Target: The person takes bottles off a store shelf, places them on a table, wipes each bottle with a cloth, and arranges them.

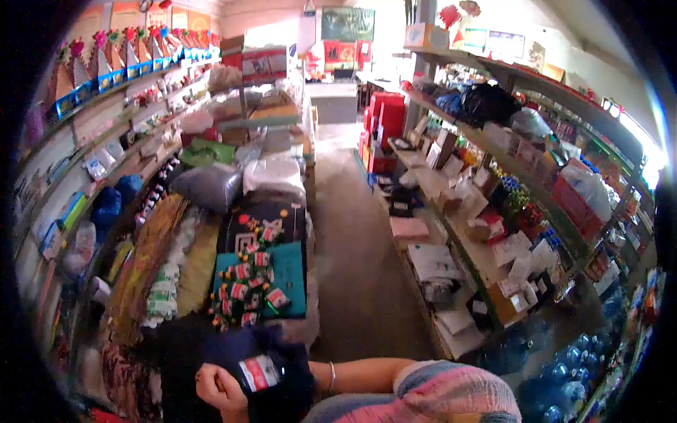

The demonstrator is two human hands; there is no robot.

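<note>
My left hand [222,391] is at the bottom, its fingers curled closed at the edge of a dark navy folded cloth item [229,347]. A red and white label [259,373] shows on that item, to the right of the hand. My right forearm, with a bracelet at the wrist, reaches in from the right; its hand is hidden behind or under the dark cloth. Beyond the cloth, several small green, red and white packets [240,289] lie on a teal sheet [288,271]. Black cloth [176,363] spreads to the left.
Loaded shelves [451,190] run along the right of an aisle [349,247]. More shelves stand at the left. A grey bag [208,187] and a white bag [273,176] lie past the packets. Red boxes [386,120] stand farther back. Blue bottles [560,374] are at lower right.
</note>
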